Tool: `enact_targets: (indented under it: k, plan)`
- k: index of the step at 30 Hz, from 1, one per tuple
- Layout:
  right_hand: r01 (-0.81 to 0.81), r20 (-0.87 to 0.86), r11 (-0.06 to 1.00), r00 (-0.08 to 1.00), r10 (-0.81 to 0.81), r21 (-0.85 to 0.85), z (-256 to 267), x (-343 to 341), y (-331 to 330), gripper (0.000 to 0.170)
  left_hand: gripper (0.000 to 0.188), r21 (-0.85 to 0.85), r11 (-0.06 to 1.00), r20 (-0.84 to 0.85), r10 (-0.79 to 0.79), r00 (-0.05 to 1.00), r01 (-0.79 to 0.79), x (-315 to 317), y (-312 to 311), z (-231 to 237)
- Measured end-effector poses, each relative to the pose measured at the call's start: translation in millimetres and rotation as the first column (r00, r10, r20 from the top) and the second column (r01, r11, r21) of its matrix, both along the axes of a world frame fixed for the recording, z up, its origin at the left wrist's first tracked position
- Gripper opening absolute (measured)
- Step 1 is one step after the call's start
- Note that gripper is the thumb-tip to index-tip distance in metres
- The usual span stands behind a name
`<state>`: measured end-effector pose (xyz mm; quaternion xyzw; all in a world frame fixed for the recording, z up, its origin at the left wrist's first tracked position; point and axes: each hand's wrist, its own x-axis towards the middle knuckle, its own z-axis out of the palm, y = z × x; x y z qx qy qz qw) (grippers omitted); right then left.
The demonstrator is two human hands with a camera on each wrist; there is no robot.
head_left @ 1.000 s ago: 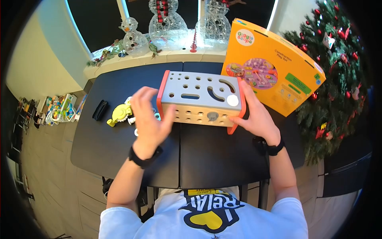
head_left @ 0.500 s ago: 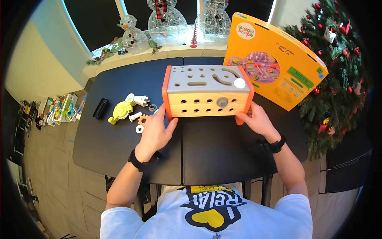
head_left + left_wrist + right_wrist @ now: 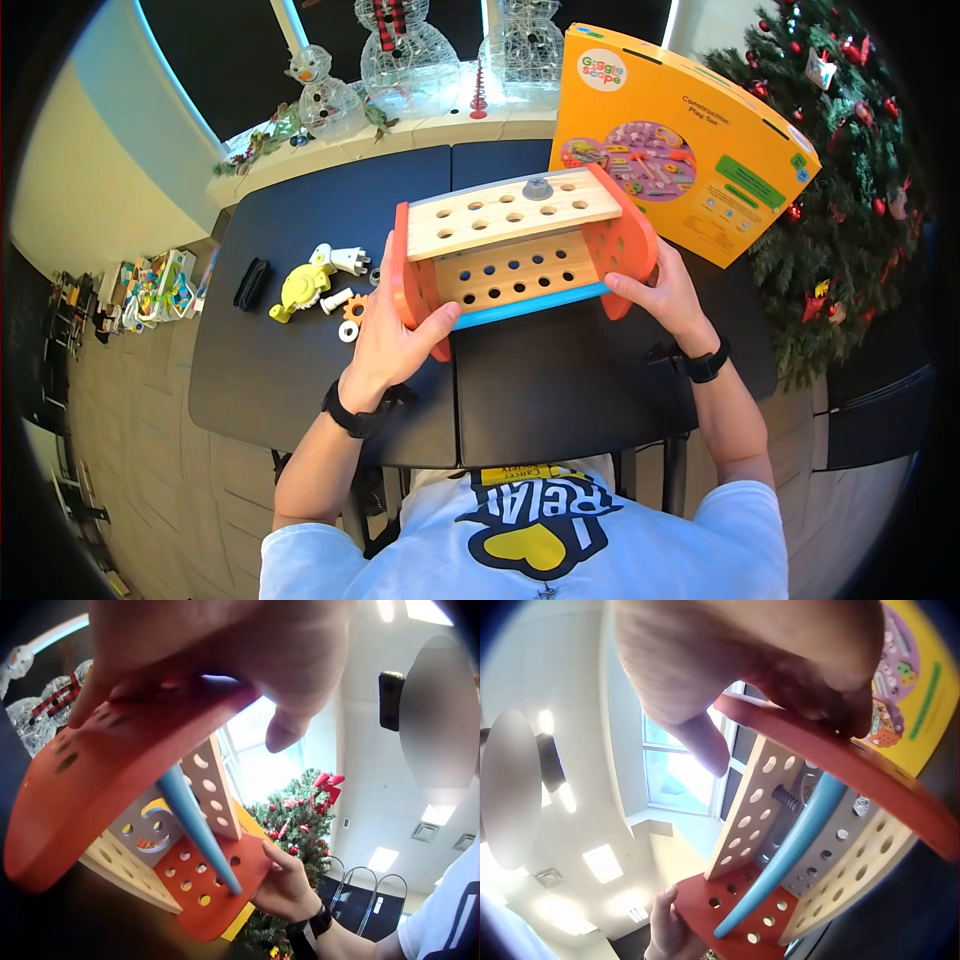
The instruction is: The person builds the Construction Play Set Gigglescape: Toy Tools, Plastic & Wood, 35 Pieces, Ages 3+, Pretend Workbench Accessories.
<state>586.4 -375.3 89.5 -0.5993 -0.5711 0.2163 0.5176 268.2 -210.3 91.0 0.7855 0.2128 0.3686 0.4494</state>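
Observation:
Both hands hold a toy workbench with red end panels, pierced wooden boards (image 3: 515, 222) and a blue bar (image 3: 530, 304), tilted so its hollow inside faces the person. My left hand (image 3: 385, 335) grips the left red panel (image 3: 402, 262), thumb at its lower edge. At the other end my right hand (image 3: 668, 298) grips the right red panel (image 3: 628, 238), thumb near the end of the blue bar. A grey knob (image 3: 538, 188) sits on the upper board. In the right wrist view a threaded screw (image 3: 786, 798) sticks out inside.
Left on the black table (image 3: 300, 390) lie a yellow-green toy tool (image 3: 303, 287), a white piece (image 3: 348, 260), an orange gear (image 3: 356, 308), a white ring (image 3: 348, 331) and a black case (image 3: 254, 283). An orange box (image 3: 690, 140) stands behind at right, beside a decorated tree (image 3: 850, 190).
The workbench has tipped from showing its grey top to showing its inside and blue bar. My left hand, earlier off it, has come to grip the left panel.

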Motion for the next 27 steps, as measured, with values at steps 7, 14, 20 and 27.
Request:
enact_targets:
  k: [7,14,20,27]
  plan:
    - [-0.018,0.034,1.0,0.999,0.019,-0.019,23,8,-1,0.06,0.096,0.009,0.988,-0.261,0.151,0.953,-0.154,3,-6,22]
    - [0.109,0.148,0.974,0.986,-0.08,-0.199,38,5,11,0.053,0.097,-0.037,0.973,-0.342,0.203,0.918,-0.229,5,1,33]
    - [-0.015,0.033,0.985,0.999,0.021,-0.174,37,21,40,0.047,0.094,-0.107,0.975,-0.487,0.121,0.865,-0.196,4,14,52]
    - [0.034,0.334,0.956,0.94,0.068,-0.291,39,50,102,0.046,0.08,-0.281,0.94,-0.527,0.019,0.85,-0.194,5,22,59]
